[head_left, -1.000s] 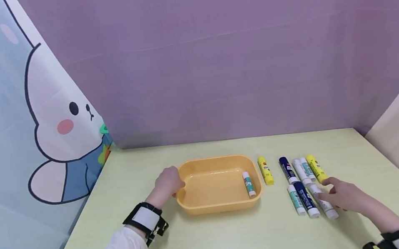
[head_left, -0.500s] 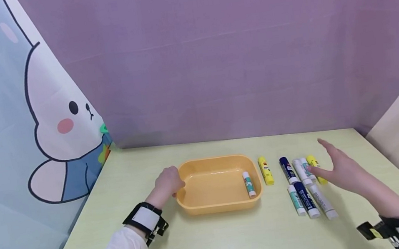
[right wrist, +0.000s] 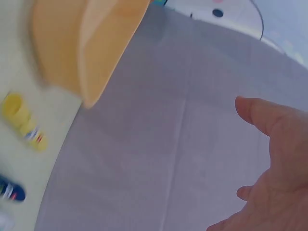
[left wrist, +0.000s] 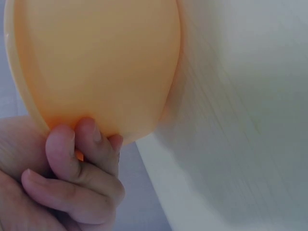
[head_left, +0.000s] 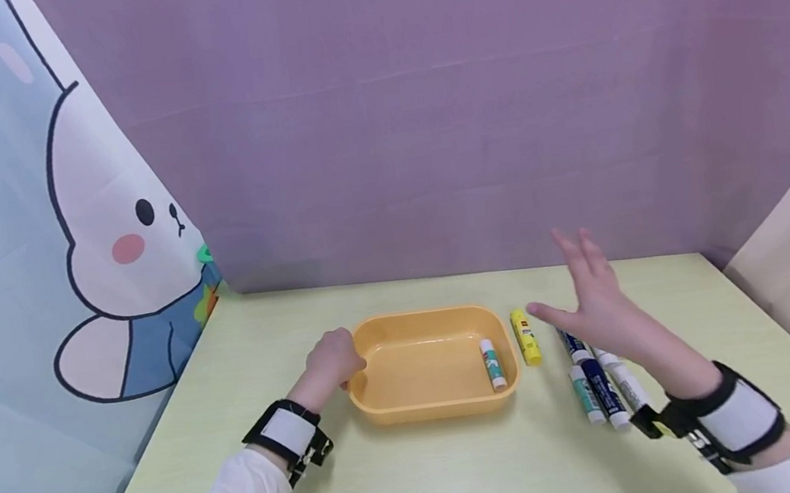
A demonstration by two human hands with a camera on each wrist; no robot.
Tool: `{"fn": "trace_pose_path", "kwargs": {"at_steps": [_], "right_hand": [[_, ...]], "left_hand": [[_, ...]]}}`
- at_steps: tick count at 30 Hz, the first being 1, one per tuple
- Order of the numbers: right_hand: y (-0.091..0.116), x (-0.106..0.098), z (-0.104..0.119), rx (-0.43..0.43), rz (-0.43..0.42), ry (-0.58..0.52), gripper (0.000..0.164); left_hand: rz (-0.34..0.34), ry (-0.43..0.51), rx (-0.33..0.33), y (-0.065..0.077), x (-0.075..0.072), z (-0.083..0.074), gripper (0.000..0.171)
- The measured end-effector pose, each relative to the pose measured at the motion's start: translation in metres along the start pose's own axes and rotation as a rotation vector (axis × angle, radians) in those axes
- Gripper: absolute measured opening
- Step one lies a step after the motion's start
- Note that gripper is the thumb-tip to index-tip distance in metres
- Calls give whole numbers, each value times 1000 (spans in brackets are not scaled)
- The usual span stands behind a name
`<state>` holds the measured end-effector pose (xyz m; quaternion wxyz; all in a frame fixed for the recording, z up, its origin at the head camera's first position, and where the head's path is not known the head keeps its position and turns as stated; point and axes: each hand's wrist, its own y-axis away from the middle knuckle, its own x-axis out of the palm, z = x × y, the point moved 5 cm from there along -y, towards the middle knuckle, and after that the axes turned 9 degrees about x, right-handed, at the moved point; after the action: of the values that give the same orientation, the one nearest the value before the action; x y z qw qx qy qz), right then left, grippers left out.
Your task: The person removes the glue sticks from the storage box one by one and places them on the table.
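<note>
My left hand point(head_left: 335, 358) grips the left rim of an orange plastic tray point(head_left: 431, 410); in the left wrist view its fingers point(left wrist: 91, 187) curl against the tray's end. Inside the tray, near its right wall, lies a small white and teal glue stick point(head_left: 493, 365). My right hand point(head_left: 601, 303) is raised with fingers spread and holds nothing. It hangs over a group of glue sticks and hides part of it. A yellow glue stick point(head_left: 526, 337) lies between the tray and that hand. In the group I see a dark blue glue stick point(head_left: 605, 394) and a teal one point(head_left: 587, 396).
The light wooden table point(head_left: 426, 484) carries everything. A purple cloth point(head_left: 422, 110) hangs behind it, and a curtain with a cartoon figure point(head_left: 127, 207) hangs at the left. White glue sticks point(head_left: 631, 386) are partly covered by the right arm.
My right hand has lifted away from the glue sticks at the right, spread its fingers and moved left and up. The left hand and the tray have stayed put.
</note>
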<state>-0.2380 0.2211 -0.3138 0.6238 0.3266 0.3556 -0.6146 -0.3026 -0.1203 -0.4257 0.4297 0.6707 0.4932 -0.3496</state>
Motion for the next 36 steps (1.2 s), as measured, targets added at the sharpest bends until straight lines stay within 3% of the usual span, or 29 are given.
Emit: {"fn": "trace_pose_path", "kwargs": {"at_steps": [9, 15, 20, 27, 36], "right_hand": [[-15, 48, 36, -86, 78, -29, 101], [-19, 84, 43, -100, 141, -56, 98], [-19, 110, 43, -113, 163, -13, 100], [-17, 135, 39, -62, 167, 107, 99], [-18, 151, 34, 39, 222, 254, 92]], "left_hand": [[-4, -2, 6, 0, 0, 0, 18], [-1, -7, -7, -1, 1, -1, 18], [0, -7, -8, -2, 1, 0, 20], [7, -7, -10, -3, 2, -2, 19], [-1, -14, 4, -1, 1, -4, 18]]}}
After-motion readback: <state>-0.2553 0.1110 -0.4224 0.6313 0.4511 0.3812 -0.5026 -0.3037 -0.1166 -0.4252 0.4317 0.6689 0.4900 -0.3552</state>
